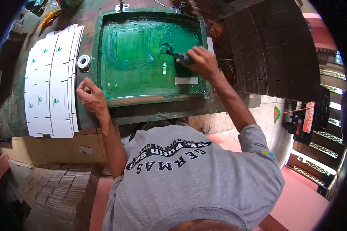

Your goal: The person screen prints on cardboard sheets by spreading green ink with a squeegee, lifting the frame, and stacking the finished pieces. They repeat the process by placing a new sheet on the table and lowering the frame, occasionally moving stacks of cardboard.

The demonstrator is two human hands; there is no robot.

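A dark squeegee [182, 57] is being held at the centre right of the picture, on the green mesh inside the screen frame [150, 101]. It is being gripped by the right hand [200, 63], whose fingers are being kept closed over its top, so most of the tool is being hidden and its blade cannot be made out. Green ink [142, 57] is being carried within the frame, smeared unevenly across the mesh, and a white tape strip [186, 80] is being shown stuck just below the hand.

The left hand [90, 96] is being rested on the surface [142, 113] beside the frame's lower left corner, its fingers bent loosely downward with nothing seen in their grip. Just left of it, white printed cards [50, 84] are being kept in overlapping rows, and a tape roll [83, 61] is lying between them and the frame.

A dark stack of sheets [273, 50] is being cut off at the upper right. Brown card stacks [61, 184] are being shown at the lower left. Items at the top left corner are being blurred beyond telling.
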